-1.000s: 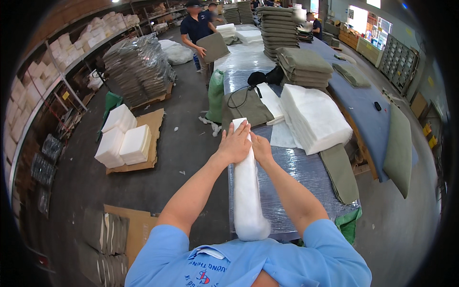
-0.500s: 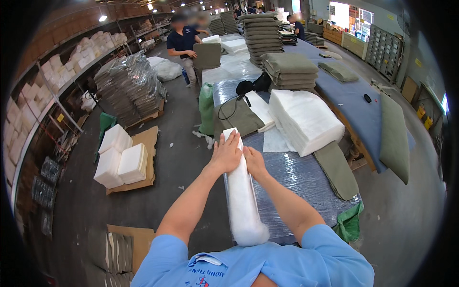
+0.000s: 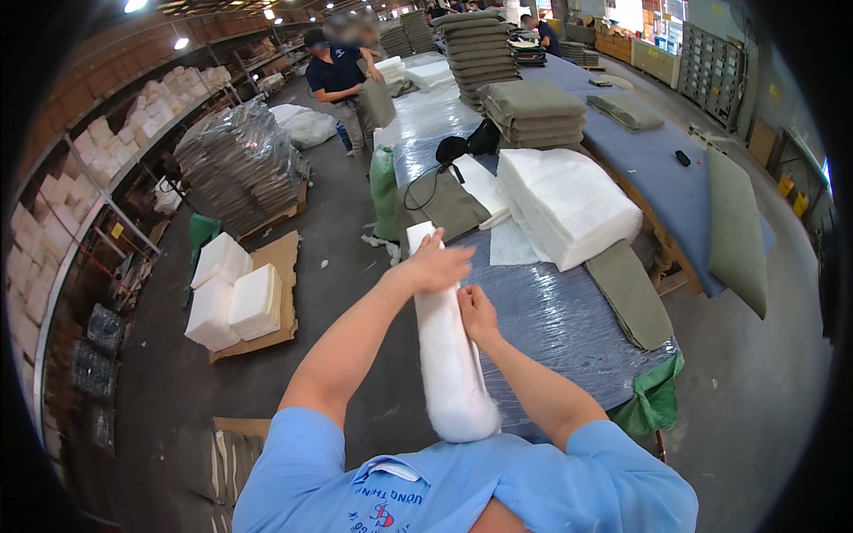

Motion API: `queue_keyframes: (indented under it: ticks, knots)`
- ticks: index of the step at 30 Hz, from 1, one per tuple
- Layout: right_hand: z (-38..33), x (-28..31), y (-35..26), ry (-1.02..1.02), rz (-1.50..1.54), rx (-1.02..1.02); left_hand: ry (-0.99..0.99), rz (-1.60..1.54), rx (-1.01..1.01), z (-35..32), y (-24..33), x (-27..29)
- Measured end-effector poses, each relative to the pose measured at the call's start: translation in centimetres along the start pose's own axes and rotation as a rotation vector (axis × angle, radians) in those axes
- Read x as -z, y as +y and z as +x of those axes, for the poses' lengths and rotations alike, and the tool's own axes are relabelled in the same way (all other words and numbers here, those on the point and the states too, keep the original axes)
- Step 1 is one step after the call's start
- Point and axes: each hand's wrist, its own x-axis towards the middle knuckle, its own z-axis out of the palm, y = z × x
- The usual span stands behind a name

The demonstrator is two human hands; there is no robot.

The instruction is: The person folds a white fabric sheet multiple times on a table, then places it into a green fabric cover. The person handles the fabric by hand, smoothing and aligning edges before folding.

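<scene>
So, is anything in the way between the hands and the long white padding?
Nothing visible. The left hand is over its far part, the right hand at its right edge; the white sheet stack sits farther right, clear of the padding.

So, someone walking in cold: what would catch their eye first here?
Probably the long white padding in the middle, the left fingers over its far part and the right fingers curled at its right side. Next, the thick white stack beyond it to the right, on the plastic-covered table, and the white blocks on cardboard at left.
</scene>
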Motion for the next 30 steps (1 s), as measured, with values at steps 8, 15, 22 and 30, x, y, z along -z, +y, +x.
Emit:
queue_keyframes:
  ticks: [8, 15, 22, 30]
  knots:
    - [1.1, 1.2, 0.4, -0.098, -0.009, 0.045, 0.912, -1.217, 0.164, -5.1, -2.6, -4.7]
    - [2.7, 2.8, -3.7, -0.18, 0.442, -0.085, 0.778, -0.78, 0.102, -8.6, 0.6, -9.2]
    - [-1.2, 4.1, -5.7, -0.261, 0.618, -0.213, 0.593, -0.505, 0.074, -9.4, 1.0, -9.2]
    - [-4.0, 3.9, -5.1, -0.203, 0.243, 0.014, 0.534, -0.438, 0.13, -8.4, 2.1, -8.4]
